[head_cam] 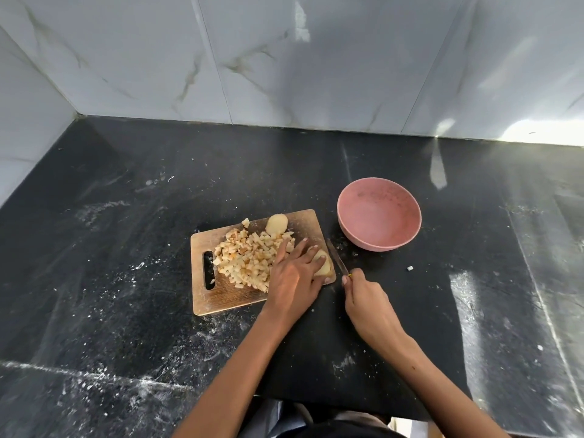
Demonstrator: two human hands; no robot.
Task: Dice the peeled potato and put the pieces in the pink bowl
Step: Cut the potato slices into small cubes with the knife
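A wooden cutting board [208,300] lies on the black counter with a heap of diced potato pieces [249,259] on it. A peeled potato chunk [276,224] sits at the board's far edge. My left hand [295,276] rests with straight fingers on another potato piece [324,265] at the board's right corner. My right hand [368,300] grips the handle of a knife [336,256], whose blade lies just off the board's right edge. The pink bowl [379,213] stands empty to the right of the board.
One stray potato cube [410,268] lies on the counter [126,279] right of the knife. White starchy smears dust the counter. Marble-tiled walls [284,58] close off the back and left.
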